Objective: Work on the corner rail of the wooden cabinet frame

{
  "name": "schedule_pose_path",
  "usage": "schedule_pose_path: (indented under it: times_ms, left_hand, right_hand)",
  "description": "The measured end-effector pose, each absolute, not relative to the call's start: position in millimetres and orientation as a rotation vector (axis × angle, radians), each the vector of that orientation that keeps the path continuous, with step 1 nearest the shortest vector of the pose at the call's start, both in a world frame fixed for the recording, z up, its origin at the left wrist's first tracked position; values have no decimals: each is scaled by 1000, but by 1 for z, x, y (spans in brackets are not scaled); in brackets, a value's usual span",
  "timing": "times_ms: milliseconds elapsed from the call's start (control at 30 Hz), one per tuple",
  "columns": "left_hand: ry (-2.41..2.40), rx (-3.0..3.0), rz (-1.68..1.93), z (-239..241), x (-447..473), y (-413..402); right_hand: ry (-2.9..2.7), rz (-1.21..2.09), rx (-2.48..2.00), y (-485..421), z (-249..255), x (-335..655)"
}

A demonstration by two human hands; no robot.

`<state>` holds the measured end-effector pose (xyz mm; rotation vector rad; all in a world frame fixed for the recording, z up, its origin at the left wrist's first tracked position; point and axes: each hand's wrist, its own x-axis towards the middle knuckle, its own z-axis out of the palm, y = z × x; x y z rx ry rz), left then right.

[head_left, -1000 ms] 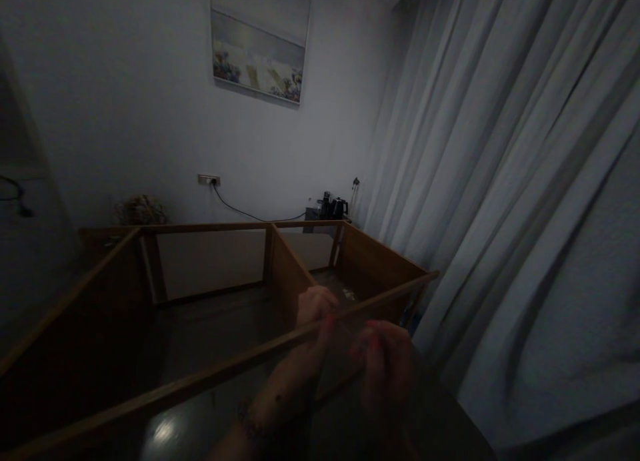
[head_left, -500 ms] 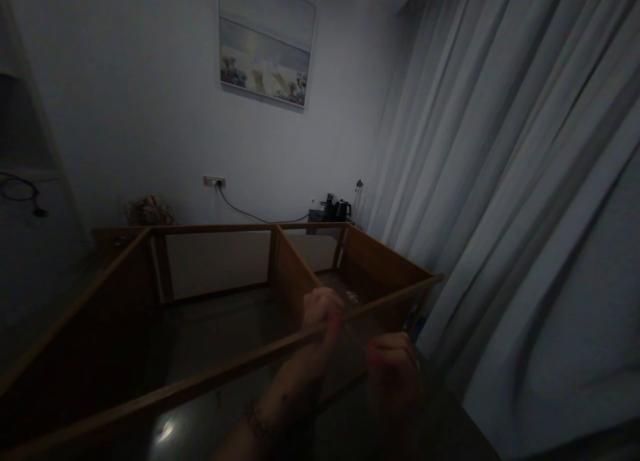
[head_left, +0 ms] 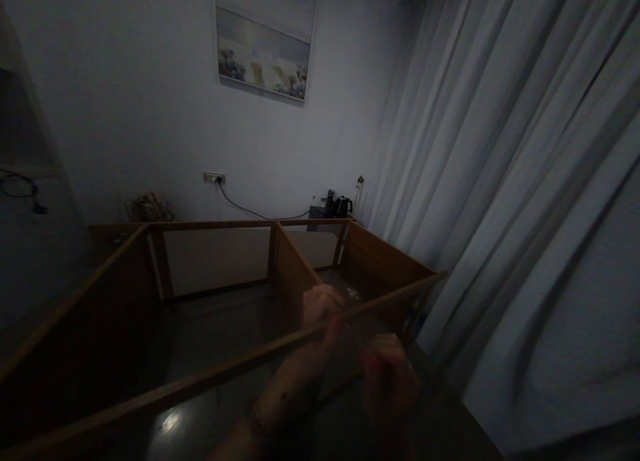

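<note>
Head view: we see the near rail [head_left: 200, 381] of a wooden cabinet frame [head_left: 385, 255], its long axis climbing from the lower left to the upper right corner by the curtain [head_left: 500, 181]. Our left hand [head_left: 320, 307] is curled over the rail where the upright divider [head_left: 293, 267] meets it. Our right hand [head_left: 390, 374] sits just below the rail with its fingers bent; in the dark we cannot tell whether it pinches anything. A kettle [head_left: 341, 207] and a painting [head_left: 265, 44] are at the far wall.
</note>
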<state>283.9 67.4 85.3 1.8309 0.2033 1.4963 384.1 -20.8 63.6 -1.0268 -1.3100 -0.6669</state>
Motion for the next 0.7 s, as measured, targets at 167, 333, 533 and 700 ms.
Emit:
schedule_pose_path:
  times_ms: [167,333,533,700]
  left_hand:
    - [213,1821,1518,87,285,66]
    - [241,1846,1494,89,281,63]
    - [242,1906,1477,89,276,65]
    - [234,1906,1437,80,282,75]
  right_hand:
    - [-1236,-575,-998,-18,54,387]
    - [-1400,-537,-1073,-26,65,385]
    - [-1419,-323,-1006,-27,73,390]
    - [-1460,-81,-984,-27,67,394]
